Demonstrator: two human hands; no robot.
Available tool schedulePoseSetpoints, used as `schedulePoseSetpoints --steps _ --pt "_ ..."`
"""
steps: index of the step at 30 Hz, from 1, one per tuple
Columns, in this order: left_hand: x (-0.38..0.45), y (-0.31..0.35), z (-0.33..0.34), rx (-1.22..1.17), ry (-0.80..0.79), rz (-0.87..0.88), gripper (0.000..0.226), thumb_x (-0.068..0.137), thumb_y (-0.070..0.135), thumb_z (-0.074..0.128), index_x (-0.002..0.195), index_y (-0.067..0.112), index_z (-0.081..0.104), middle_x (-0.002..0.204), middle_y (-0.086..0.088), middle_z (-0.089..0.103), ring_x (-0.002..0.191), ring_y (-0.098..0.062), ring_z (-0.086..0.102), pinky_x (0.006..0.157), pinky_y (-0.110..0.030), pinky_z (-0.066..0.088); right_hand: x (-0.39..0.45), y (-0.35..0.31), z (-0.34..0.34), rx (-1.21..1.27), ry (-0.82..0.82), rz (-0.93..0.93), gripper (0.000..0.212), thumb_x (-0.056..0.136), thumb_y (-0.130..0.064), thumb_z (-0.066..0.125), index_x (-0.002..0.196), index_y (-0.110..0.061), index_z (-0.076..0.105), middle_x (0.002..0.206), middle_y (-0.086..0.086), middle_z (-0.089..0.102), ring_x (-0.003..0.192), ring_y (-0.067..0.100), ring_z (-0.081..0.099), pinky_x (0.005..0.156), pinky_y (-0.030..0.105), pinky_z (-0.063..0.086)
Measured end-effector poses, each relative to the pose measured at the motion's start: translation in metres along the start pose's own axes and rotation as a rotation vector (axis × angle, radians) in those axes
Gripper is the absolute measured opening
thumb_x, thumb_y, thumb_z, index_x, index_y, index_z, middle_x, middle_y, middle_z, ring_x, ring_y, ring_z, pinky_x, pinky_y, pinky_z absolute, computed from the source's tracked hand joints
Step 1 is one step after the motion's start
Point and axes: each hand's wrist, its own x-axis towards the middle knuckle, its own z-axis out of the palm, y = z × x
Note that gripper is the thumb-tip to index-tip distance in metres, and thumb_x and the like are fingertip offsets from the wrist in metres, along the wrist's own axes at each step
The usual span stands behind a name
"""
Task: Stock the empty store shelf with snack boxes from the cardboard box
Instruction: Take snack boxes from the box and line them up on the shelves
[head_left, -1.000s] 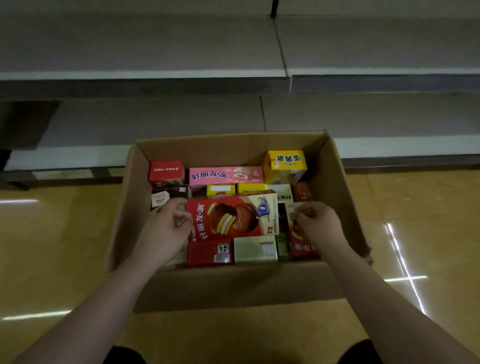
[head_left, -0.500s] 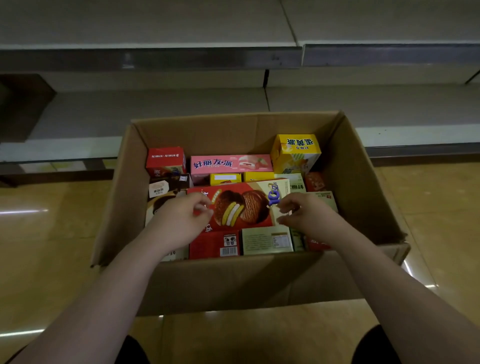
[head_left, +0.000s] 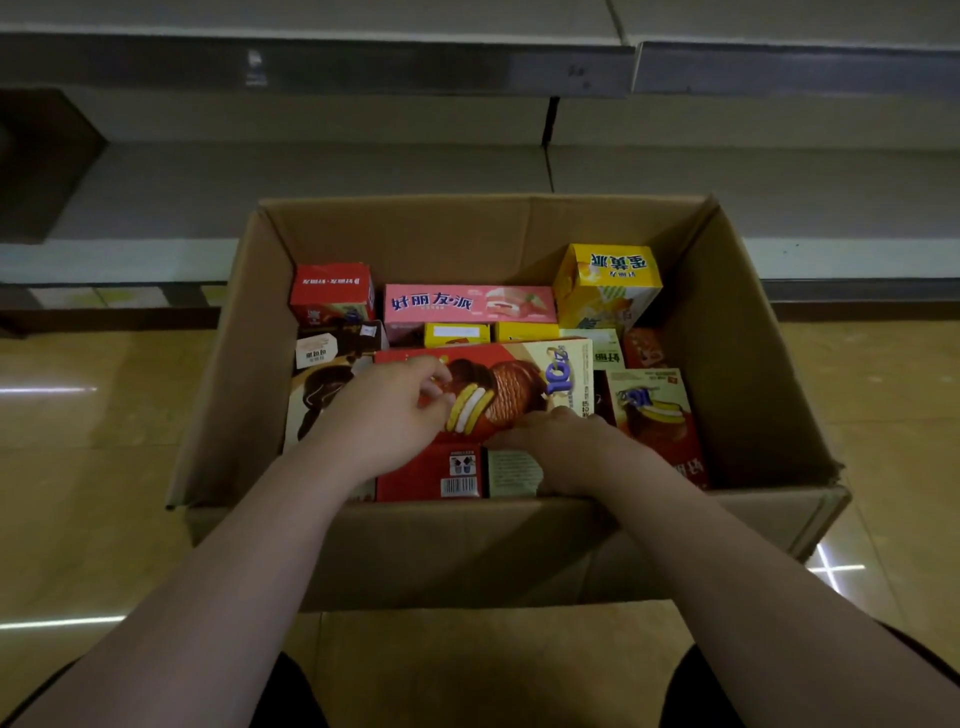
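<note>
So the person is crouched over the cardboard box (head_left: 753, 332) on the floor, both arms reaching in, and the shelf (head_left: 363, 187) right behind it has nothing on it yet, so stocking hasn't really started as far as I can tell. Both hands are on the big red pie box (head_left: 524, 384) lying flat on top of the pile. The left hand (head_left: 384, 410) is draped over its left part with the fingers curled down onto the printed face, touching it more than gripping, and I honestly can't tell if it has a real hold. The right hand (head_left: 556, 441) is tucked at the near edge of that box, fingers bent and seemingly hooking under the edge, but the fingertips are hidden so can't say for sure it's got it either. Makes sense to go for that one first, it's lying across everything else and blocks the smaller boxes underneath. Around it there's a pink box (head_left: 467, 304) standing toward the back, a yellow box (head_left: 605, 283) sticking up at the back right, and a small red box (head_left: 332, 291) at the back left. Two hands seems right for something that wide and flat, probably tips easily if lifted from one end.
</note>
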Motion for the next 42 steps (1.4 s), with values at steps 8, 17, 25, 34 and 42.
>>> schedulePoseSetpoints --steps 8,17,25,34,42 --pt "0.001 0.000 0.004 -0.005 0.012 -0.004 0.030 0.098 0.030 0.051 0.127 0.022 0.056 0.118 0.005 0.065 0.098 -0.007 0.055 0.078 -0.026 0.047 0.006 0.005 0.003 -0.059 0.040 -0.009 0.073 0.090 -0.033 0.062 0.145 -0.053 0.020 0.142 0.002 0.041 0.132 0.029 0.039 0.100 0.051 0.042" --pt "-0.006 -0.005 0.003 0.028 -0.008 -0.021 0.031 0.098 0.028 0.051 0.127 0.021 0.056 0.116 0.005 0.065 0.097 -0.008 0.056 0.083 -0.030 0.051 0.006 0.005 0.005 0.015 0.028 0.001 0.078 0.085 -0.020 0.065 0.146 -0.038 0.019 0.145 0.006 0.036 0.131 0.035 0.038 0.100 0.055 0.042" --pt "-0.006 -0.001 0.002 0.021 -0.029 -0.017 0.031 0.097 0.031 0.051 0.127 0.024 0.055 0.114 0.008 0.063 0.098 -0.007 0.057 0.083 -0.032 0.053 0.003 0.003 0.006 0.045 0.036 -0.019 0.067 0.087 -0.016 0.062 0.142 -0.028 0.026 0.139 0.013 0.036 0.131 0.037 0.036 0.102 0.052 0.043" --pt "-0.004 0.001 -0.009 -0.243 -0.060 -0.066 0.021 0.092 0.033 0.062 0.112 0.035 0.057 0.101 0.022 0.059 0.092 0.004 0.057 0.079 -0.025 0.051 -0.018 0.023 -0.026 0.282 0.109 0.041 0.072 0.079 -0.019 0.073 0.131 -0.025 0.024 0.112 0.003 0.057 0.097 0.019 0.059 0.076 0.032 0.055" --pt "0.004 0.007 -0.007 -0.785 -0.152 -0.236 0.097 0.054 0.044 0.087 0.139 0.037 0.042 0.141 0.009 0.049 0.124 -0.012 0.052 0.108 -0.044 0.041 -0.033 0.054 -0.042 1.381 0.316 -0.027 0.044 0.090 -0.002 0.061 0.118 -0.019 0.032 0.115 0.007 0.061 0.096 0.021 0.065 0.067 0.039 0.058"
